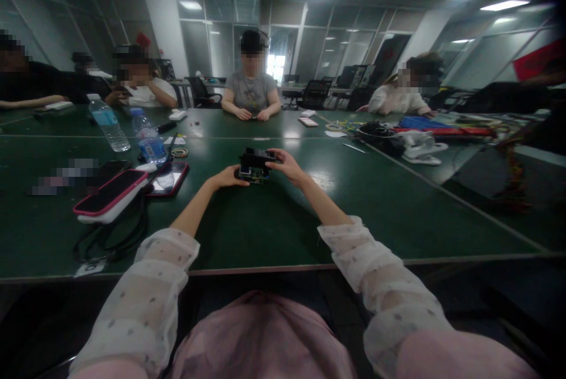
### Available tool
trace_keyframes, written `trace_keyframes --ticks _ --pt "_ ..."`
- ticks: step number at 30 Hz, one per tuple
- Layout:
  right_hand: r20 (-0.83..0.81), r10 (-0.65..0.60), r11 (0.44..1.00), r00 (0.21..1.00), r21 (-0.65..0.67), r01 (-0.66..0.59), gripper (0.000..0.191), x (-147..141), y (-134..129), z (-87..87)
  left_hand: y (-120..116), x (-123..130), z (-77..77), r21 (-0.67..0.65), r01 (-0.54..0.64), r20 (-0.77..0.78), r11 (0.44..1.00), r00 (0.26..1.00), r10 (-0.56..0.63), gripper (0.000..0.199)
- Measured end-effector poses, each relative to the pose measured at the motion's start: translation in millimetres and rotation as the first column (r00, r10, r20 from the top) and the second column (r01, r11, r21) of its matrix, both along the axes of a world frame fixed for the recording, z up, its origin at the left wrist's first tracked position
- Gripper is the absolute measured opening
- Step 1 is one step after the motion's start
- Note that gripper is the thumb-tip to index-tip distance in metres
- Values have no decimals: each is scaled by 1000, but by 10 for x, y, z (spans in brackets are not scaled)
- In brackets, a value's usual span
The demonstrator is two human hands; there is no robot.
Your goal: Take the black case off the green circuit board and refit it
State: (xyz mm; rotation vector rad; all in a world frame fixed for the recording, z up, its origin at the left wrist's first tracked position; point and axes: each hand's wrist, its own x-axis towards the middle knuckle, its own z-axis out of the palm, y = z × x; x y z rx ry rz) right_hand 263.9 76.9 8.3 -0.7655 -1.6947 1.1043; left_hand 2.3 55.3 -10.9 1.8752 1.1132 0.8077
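Over the table [265, 231], in from its near edge, fingers of the left hand [226, 178] grip a circuit board [257, 177], those of the right hand [286, 167] a black casing [256, 158] above it — presumably opposed for steadiness.

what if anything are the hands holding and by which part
The left hand holds a green circuit board by its left end; the right hand holds a black part by its right end.

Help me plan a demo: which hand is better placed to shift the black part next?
Probably the right hand: it appears to grip the black part, while the left hand holds lower, beside the green circuit board.
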Motion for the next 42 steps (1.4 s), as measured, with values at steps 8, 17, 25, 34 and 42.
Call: trace_keyframes --ticks 8,17,25,34,42 --pt "110 65 997 992 33 -69 63 -4 -33 -15 57 2 -122 -18 -76 68 997 995 77 70" --pt "324 128 987 937 50 -152 61 12 80 -232 -12 -51 20 -154 -12 258 988 965 52 99" --pt "329 127 986 936 60 -155 60 30 46 -243 -142 30 157 -129 -85 179 988 978 108 56" --pt "321 131 985 938 65 -159 59 21 -26 -194 -119 8 140 -98 -91 27 991 995 94 54" --pt "300 171 982 938 29 -188 64 14 -49 -189 -147 11 150 -121 -86 39 989 995 91 53"
